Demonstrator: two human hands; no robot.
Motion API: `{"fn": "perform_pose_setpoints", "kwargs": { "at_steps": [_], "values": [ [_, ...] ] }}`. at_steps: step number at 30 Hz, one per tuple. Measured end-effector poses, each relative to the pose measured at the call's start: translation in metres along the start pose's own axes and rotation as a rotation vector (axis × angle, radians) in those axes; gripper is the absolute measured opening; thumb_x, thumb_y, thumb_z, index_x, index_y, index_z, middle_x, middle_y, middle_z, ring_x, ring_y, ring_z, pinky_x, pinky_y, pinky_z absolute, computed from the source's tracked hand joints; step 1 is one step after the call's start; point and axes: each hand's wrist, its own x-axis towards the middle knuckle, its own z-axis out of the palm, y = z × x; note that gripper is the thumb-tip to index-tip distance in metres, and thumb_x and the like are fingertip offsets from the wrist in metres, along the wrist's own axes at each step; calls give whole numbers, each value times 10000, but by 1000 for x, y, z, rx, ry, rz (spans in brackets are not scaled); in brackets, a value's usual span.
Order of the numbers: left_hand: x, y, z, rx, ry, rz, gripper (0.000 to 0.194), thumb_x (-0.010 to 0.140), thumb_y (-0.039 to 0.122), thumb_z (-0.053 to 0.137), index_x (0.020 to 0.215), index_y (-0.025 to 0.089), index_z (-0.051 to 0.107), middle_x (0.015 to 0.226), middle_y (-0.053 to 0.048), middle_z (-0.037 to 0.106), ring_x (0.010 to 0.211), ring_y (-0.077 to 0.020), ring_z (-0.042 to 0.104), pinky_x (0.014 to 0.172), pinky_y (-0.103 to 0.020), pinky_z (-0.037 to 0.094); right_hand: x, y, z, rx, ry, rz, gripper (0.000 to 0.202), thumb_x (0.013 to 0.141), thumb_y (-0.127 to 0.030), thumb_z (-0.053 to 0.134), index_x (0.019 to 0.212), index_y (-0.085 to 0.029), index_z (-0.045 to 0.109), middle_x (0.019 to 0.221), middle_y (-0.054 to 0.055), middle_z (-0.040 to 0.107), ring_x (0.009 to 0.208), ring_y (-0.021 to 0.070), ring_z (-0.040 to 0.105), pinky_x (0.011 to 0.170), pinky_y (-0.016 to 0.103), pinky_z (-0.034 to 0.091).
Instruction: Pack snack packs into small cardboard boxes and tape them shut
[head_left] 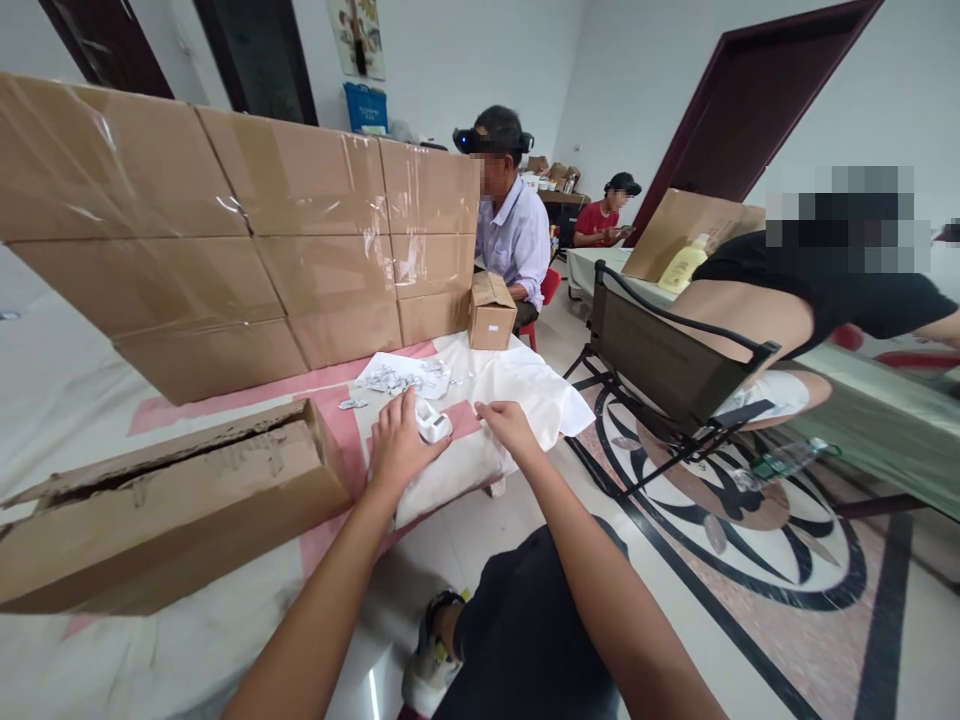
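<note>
On the cloth-covered table, my left hand point(396, 440) is closed around a small white plastic piece point(433, 422) with a hollow in its top; I cannot make out its exact kind. To the right of it, my right hand point(507, 424) is held in a pinch, thumb and forefinger together. Whatever sits between those fingertips is too small to name. Just beyond my left hand lies a white sheet point(390, 372) with many small grey-and-white pieces scattered over it. One small piece point(352, 404) rests on the cloth left of that sheet.
A long open cardboard box point(225, 500) stands at the left. Taped cartons point(322, 265) form a wall behind it, with a small carton point(492, 312) at its right end. People sit beyond the table and at right, near a folding chair point(667, 350).
</note>
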Motion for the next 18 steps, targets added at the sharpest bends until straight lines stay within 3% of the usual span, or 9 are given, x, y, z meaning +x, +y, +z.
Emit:
{"fn": "perform_pose_setpoints", "kwargs": {
  "at_steps": [6, 12, 15, 18],
  "values": [
    [0, -1, 1, -5, -6, 2, 1049, 729, 548, 756, 1564, 177, 240, 1501, -186, 460, 1371, -392, 415, 1055, -522, 435, 10, -14, 9, 15, -82, 8, 349, 859, -481, 595, 695, -174, 628, 651, -13, 588, 625, 125, 522, 601, 234, 394],
    [0, -3, 1, 1, -16, 5, 1053, 736, 564, 750, 1569, 188, 227, 1509, -185, 450, 1369, -393, 419, 1038, -517, 448, 39, -33, 41, 24, -226, 205, 276, 869, -400, 645, 753, -155, 592, 628, 58, 657, 470, 151, 564, 470, 253, 419],
    [0, -2, 1, 3, -26, -11, 1040, 730, 552, 756, 1558, 180, 248, 1508, -184, 451, 1370, -385, 420, 1048, -515, 446, 49, -41, 56, 35, -188, 222, 149, 802, -219, 676, 905, -157, 588, 642, 23, 658, 451, 142, 567, 464, 241, 431],
    [1, -2, 0, -3, -45, -17, 1024, 730, 526, 755, 1552, 169, 260, 1514, -180, 448, 1376, -371, 415, 1081, -512, 422, 51, -48, 60, 46, -91, 156, 377, 716, -67, 636, 1066, -182, 555, 665, -34, 633, 500, 135, 595, 505, 220, 455]
  ]
}}
